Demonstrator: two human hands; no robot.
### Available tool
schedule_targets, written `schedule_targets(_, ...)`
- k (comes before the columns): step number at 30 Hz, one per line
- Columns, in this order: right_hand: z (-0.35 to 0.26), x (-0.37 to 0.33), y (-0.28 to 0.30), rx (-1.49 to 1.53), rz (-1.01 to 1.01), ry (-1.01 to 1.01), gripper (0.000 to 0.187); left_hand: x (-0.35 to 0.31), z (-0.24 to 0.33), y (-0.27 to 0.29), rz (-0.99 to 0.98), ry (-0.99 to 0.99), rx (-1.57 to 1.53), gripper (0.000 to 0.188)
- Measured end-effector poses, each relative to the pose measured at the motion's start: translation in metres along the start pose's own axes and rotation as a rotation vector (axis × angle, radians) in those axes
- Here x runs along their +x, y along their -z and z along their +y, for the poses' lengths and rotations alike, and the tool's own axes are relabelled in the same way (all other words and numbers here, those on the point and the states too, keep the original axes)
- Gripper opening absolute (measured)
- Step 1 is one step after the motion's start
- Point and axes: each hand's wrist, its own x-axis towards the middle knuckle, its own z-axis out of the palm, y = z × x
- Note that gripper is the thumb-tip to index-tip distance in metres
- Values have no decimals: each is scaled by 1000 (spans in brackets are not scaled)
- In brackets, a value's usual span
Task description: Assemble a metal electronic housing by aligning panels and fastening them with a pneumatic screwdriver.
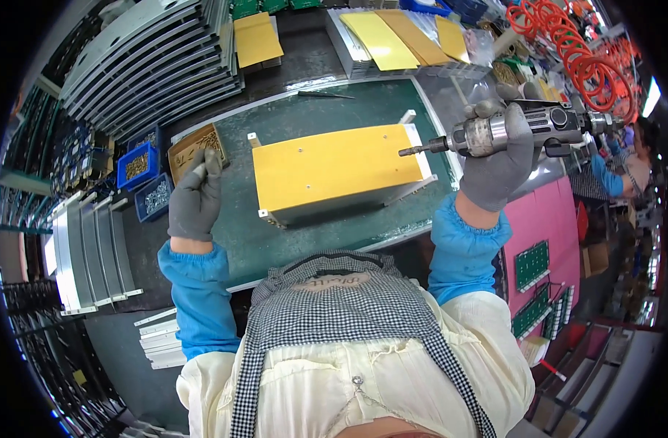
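Observation:
In my right gloved hand (500,166) is a power screwdriver (509,133), held level with its bit pointing left at the near-right part of a yellow panel. That yellow panel (334,169) forms the top of a box-shaped frame with white corner posts, lying on the green mat, with a few screws in its face. My left gloved hand (196,197) is beside a cardboard box (179,162) of small screws, fingertips pressed together at its near edge. Whatever sits between those fingertips is too small to make out.
Blue bins (136,166) of screws stand left of the cardboard box. Metal panels (151,66) are stacked at the far left, yellow sheets (381,40) at the back. A thin dark tool (326,94) lies on the mat (275,117). Red coiled hose (575,55) hangs far right. Circuit boards (532,264) lie on pink sheet.

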Motion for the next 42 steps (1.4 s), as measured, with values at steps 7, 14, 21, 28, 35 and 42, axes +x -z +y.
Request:
schedule_targets(7,-21,-10,28,71,93,-18,43,-61,-80,-113,-340,259,204,40)
schedule_targets(14,-35,-8,43,274,-18,-49,43,-71,-176,-130,-268,595,212,30)
schedule_targets(21,-18,-16,55,214,-67,7,48,-73,-202,-143,-134,603,165,27)
schedule_targets(28,-8,-18,46,212,-136,44,43,-73,-219,-136,-265,481,442,44)
schedule_targets(35,-7,-2,53,294,-63,-232,40,-75,-217,-130,-403,263,774,53)
schedule_targets(42,11,7,57,60,-156,-122,43,-78,-202,-149,-392,-568,1795,60)
